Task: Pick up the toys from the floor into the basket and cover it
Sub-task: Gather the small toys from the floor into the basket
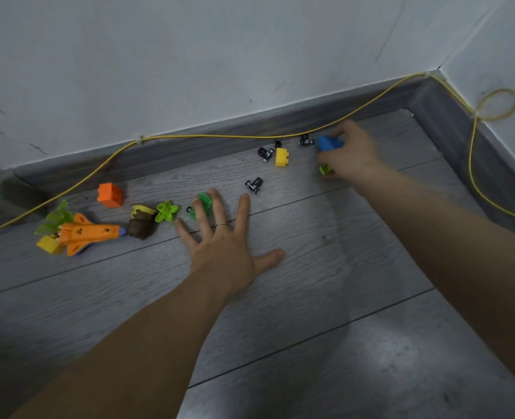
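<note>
Down on the grey wood-look floor (280, 297), the left hand (226, 237) lies flat with its fingers spread wide, a ring on one finger, and two fingertips rest on a translucent green toy (203, 204) whose shape is partly hidden under them. Over by the corner, the right hand (348, 152) is blurred; its fingers curl round a blue block (327, 143), and a small green block (325, 169) sits beneath the heel of the palm, touching or very nearly so.

Between the two hands lie a small black wheeled piece (254, 185), a yellow block (281, 157), another black wheeled piece (265, 153) just beside it, and a third (306, 141) close to the skirting board (189, 146).

Left of the spread hand, a lime green flower piece (166, 210) touches a brown stump-like toy (141, 223) with a yellow top. Further left is an orange toy space shuttle (90, 234), its nose towards the stump; a second yellow block (48, 244) and a green leafy piece (55, 217) lie against its tail end. An orange block (110, 195) stands apart, nearer the wall.

A yellow cable (220, 136) runs along the skirting board, loops at the corner and trails on down the right-hand wall (507, 40).
</note>
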`<state>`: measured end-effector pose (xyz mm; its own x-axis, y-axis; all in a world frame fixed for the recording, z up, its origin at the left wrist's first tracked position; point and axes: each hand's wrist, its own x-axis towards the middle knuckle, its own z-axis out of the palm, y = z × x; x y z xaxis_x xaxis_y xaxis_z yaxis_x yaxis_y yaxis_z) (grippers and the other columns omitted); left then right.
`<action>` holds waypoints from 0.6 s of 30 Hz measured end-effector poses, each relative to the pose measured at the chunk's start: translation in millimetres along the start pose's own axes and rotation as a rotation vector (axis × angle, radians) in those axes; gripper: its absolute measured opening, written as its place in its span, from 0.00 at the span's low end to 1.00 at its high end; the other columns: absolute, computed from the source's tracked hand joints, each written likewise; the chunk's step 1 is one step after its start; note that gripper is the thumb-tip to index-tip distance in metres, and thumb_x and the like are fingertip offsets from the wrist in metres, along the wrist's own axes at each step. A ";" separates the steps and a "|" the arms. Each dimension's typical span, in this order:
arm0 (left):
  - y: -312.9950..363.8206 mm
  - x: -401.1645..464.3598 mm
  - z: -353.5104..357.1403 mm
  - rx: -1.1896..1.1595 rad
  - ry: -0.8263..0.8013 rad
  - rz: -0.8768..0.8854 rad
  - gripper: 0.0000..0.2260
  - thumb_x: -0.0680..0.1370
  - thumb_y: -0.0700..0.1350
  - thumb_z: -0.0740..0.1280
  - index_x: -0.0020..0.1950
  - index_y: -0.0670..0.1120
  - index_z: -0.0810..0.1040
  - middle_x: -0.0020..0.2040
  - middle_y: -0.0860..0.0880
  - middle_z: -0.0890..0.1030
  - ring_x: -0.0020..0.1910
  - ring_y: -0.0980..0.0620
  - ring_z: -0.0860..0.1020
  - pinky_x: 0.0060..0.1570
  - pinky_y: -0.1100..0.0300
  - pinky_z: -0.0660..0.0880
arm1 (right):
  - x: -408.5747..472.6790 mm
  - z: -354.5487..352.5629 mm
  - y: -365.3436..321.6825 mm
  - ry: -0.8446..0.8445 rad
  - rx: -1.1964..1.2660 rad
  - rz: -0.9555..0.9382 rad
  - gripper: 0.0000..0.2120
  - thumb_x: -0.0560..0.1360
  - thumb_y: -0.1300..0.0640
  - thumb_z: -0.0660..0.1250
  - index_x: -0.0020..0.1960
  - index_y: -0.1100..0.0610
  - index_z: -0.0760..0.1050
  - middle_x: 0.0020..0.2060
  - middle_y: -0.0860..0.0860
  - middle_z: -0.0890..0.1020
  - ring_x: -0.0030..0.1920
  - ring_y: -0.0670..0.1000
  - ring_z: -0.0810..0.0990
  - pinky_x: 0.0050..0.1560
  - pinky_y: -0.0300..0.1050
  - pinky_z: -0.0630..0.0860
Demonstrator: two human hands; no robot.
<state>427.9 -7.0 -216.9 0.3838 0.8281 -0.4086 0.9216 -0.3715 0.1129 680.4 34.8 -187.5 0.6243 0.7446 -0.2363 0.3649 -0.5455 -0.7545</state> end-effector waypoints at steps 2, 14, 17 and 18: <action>-0.4 0.2 0.7 -0.001 0.002 -0.003 0.51 0.63 0.82 0.46 0.74 0.59 0.25 0.75 0.41 0.25 0.73 0.34 0.27 0.66 0.27 0.37 | -9.8 -0.5 -7.7 -0.109 0.379 0.141 0.20 0.71 0.68 0.71 0.61 0.58 0.73 0.53 0.53 0.71 0.53 0.56 0.77 0.42 0.53 0.84; 1.7 2.0 -4.3 0.048 -0.043 -0.007 0.51 0.63 0.82 0.47 0.75 0.59 0.27 0.76 0.41 0.28 0.74 0.34 0.29 0.68 0.30 0.37 | -44.9 3.5 -0.4 -0.502 1.567 0.494 0.33 0.59 0.70 0.70 0.64 0.66 0.71 0.55 0.61 0.71 0.46 0.53 0.74 0.37 0.38 0.77; -1.7 1.3 -12.0 0.068 -0.008 0.023 0.49 0.66 0.80 0.51 0.78 0.58 0.37 0.79 0.41 0.38 0.76 0.33 0.39 0.71 0.34 0.42 | -53.6 3.7 -1.9 -0.480 1.691 0.493 0.24 0.66 0.66 0.63 0.62 0.68 0.71 0.55 0.60 0.69 0.42 0.51 0.71 0.35 0.36 0.73; -5.3 1.3 -14.9 0.058 0.068 0.055 0.46 0.68 0.78 0.53 0.78 0.56 0.45 0.78 0.41 0.47 0.75 0.35 0.48 0.71 0.38 0.49 | -54.9 2.6 -1.0 -0.483 1.706 0.488 0.22 0.67 0.64 0.63 0.60 0.68 0.71 0.53 0.60 0.70 0.40 0.50 0.71 0.34 0.35 0.71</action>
<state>424.3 2.3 -204.5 0.4386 0.8318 -0.3403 0.8949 -0.4390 0.0802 644.0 -4.5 -175.4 0.1051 0.8592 -0.5007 -0.9740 -0.0127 -0.2261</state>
